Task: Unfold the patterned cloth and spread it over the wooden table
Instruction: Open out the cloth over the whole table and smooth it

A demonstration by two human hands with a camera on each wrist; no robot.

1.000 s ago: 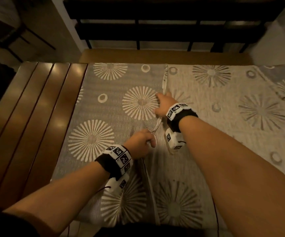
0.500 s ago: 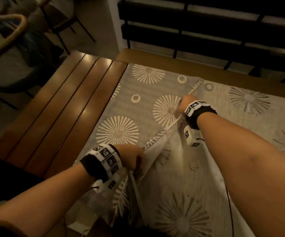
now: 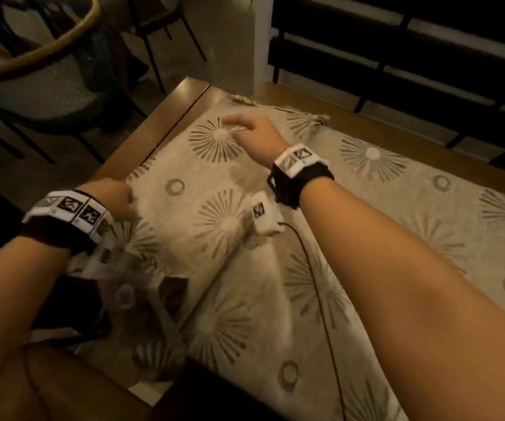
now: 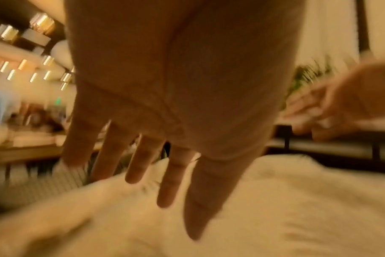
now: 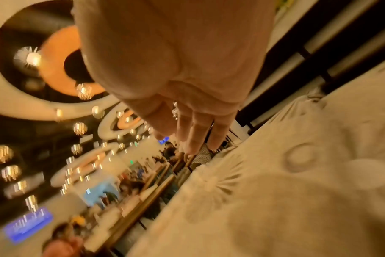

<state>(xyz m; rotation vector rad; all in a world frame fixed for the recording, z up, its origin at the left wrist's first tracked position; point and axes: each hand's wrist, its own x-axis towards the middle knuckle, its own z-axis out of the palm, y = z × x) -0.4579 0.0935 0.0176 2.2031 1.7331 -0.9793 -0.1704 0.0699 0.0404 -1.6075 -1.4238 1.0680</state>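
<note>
The patterned cloth [image 3: 214,220], beige with grey sunbursts and rings, lies opened across the wooden table [image 3: 154,129]. Only a narrow strip of wood shows along its left and far sides. My left hand [image 3: 114,196] is at the cloth's left edge; in the left wrist view its fingers [image 4: 167,182] are straight, just above the cloth [image 4: 275,208], holding nothing. My right hand [image 3: 242,126] reaches over the far left sunburst with fingers [image 5: 193,139] extended above the cloth [image 5: 297,191]. The far corner [image 3: 308,120] is bunched. The near left part [image 3: 142,299] sags over the front edge.
A rattan-framed chair [image 3: 32,56] and dark chair legs [image 3: 154,65] stand past the table's left side. A black slatted bench [image 3: 396,56] runs along the far side. A thin cable [image 3: 315,284] from my right wrist lies across the cloth.
The folded flap has been swung over to the left and now covers the bare wooden slats. Both hands moved left with it and have let go of the edge.
</note>
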